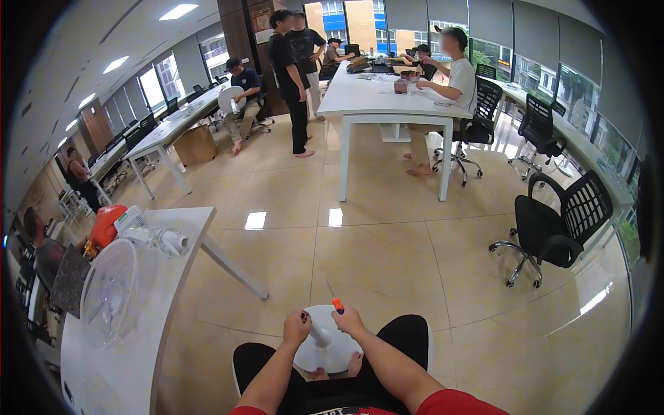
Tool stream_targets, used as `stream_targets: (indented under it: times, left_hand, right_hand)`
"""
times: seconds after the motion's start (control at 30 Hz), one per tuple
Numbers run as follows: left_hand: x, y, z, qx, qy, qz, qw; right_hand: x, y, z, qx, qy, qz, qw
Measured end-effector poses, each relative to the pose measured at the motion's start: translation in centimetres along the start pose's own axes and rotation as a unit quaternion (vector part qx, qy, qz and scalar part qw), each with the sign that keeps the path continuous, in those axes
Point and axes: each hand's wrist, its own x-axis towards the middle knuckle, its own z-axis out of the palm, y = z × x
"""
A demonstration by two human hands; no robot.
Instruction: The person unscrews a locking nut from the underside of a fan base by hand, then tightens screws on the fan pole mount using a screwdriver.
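Between my knees stands a round white base (pixel 332 349) with a short white stem (pixel 320 337) rising from it. My right hand (pixel 348 320) is closed around a screwdriver (pixel 337 305) with an orange and blue handle, its thin shaft pointing up and away from me. My left hand (pixel 297 328), to the left of the stem, is closed on a small dark part (pixel 303 317) too small to name. My bare feet are partly visible at the base's near edge.
At the left, a white table (pixel 138 339) holds a clear round fan guard (pixel 111 294), an orange bag (pixel 107 225) and plastic-wrapped items (pixel 162 238). A black office chair (pixel 553 221) stands right. People are around a white table (pixel 387 104) ahead.
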Motion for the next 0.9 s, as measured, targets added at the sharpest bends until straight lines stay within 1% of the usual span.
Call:
stream_targets:
  times: [0.03, 0.07, 0.1, 0.13, 0.17, 0.2, 0.23, 0.27, 0.33, 0.37, 0.4, 0.47, 0.5, 0.53, 0.6, 0.7, 0.77, 0.9]
  left_hand:
    - [-0.2, -0.1, 0.0, -0.002, 0.037, 0.011, 0.999]
    - [-0.1, -0.6, 0.3, -0.002, 0.038, 0.012, 0.999]
    - [0.0, -1.5, 0.8, -0.041, 0.040, 0.014, 0.998]
    - [0.1, -2.4, 1.3, -0.080, 0.044, 0.016, 0.996]
    - [0.3, -3.6, 1.9, -0.077, 0.047, 0.015, 0.996]
    - [0.7, -4.4, 2.3, -0.118, 0.033, 0.004, 0.992]
    - [1.1, -5.2, 2.7, -0.158, 0.019, -0.005, 0.987]
    - [1.1, -5.2, 2.5, -0.156, 0.023, -0.005, 0.987]
    - [1.4, -4.9, 2.3, -0.156, -0.004, 0.013, 0.988]
    - [1.8, -4.9, 2.2, -0.135, -0.044, -0.001, 0.990]
    - [1.8, -4.9, 2.4, -0.135, -0.040, 0.000, 0.990]
    - [1.3, -4.6, 2.7, -0.061, -0.009, 0.038, 0.997]
    - [1.2, -4.4, 2.7, -0.068, -0.035, -0.013, 0.997]
    - [0.9, -4.1, 2.8, -0.069, -0.032, -0.013, 0.997]
    - [0.5, -4.0, 3.4, -0.061, 0.008, -0.044, 0.997]
    - [0.6, -3.9, 3.4, -0.057, 0.026, -0.032, 0.998]
    - [0.6, -3.9, 3.0, -0.046, 0.033, -0.023, 0.998]
    - [1.5, -3.9, 2.7, -0.042, 0.007, -0.043, 0.998]
  right_hand:
    - [0.0, -0.2, -0.1, -0.001, 0.002, 0.000, 1.000]
    - [0.1, -0.4, 0.0, 0.004, -0.030, 0.009, 1.000]
    - [0.0, -0.6, 0.2, 0.009, -0.062, 0.019, 0.998]
    - [-0.2, -0.8, 0.4, 0.009, -0.065, 0.018, 0.998]
    - [-0.4, -1.1, 0.7, 0.019, -0.106, 0.039, 0.993]
    - [-0.3, -1.0, 1.3, 0.029, -0.146, 0.059, 0.987]
    - [-0.2, -0.9, 1.9, 0.030, -0.163, 0.076, 0.983]
    - [-0.3, -0.9, 2.4, 0.030, -0.166, 0.072, 0.983]
    - [-0.4, -0.9, 3.2, 0.050, -0.171, 0.086, 0.980]
    - [0.0, -0.6, 3.5, 0.045, -0.179, 0.100, 0.978]
    - [0.6, -0.4, 3.8, 0.044, -0.179, 0.096, 0.978]
    - [1.5, -0.3, 4.0, 0.060, -0.161, 0.126, 0.977]
    - [2.0, -0.5, 4.1, 0.059, -0.162, 0.123, 0.977]
    - [2.4, -0.6, 4.1, 0.074, -0.164, 0.137, 0.974]
    - [3.6, -0.7, 4.2, 0.087, -0.168, 0.149, 0.971]
    - [4.0, -0.4, 5.2, 0.115, -0.160, 0.166, 0.966]
    - [3.9, 0.2, 6.1, 0.183, -0.170, 0.227, 0.941]
    - [4.7, 0.8, 7.2, 0.155, -0.178, 0.207, 0.949]
